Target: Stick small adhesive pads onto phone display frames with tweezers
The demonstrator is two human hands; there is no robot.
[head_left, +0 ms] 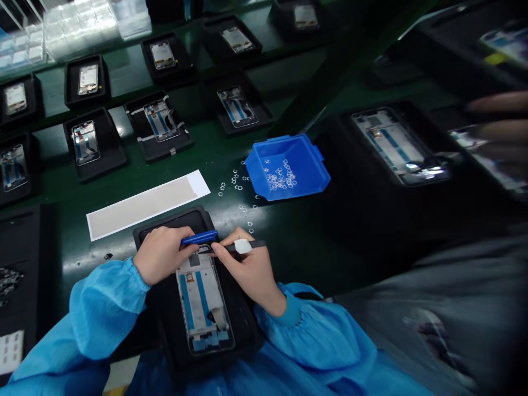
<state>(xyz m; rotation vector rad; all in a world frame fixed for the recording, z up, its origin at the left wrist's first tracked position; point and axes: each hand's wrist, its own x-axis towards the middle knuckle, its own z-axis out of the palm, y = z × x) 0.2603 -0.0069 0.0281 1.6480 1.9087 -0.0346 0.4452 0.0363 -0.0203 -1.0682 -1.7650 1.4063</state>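
A phone mid-frame [204, 300] with blue strips along its inside lies in a black foam tray [243, 335] in front of me. My left hand [165, 254], fingers closed, grips a blue pen-like tool [202, 237] above the frame's top end. From the other side, my right hand [253, 272] pinches dark tweezers [258, 243] with a white wrap [242, 246] around them. The tweezers' tips point at the top edge of the frame, close to the left fingers. Whether they hold a small part there, I cannot tell.
A blue bin [258, 157] holds small white outline-shaped pieces; several more lie loose beside it. Behind the tray is a beige strip sheet [144, 206]. More phone frames in black trays [99, 165] stand farther back. A co-worker's hand [501, 132] is at the right.
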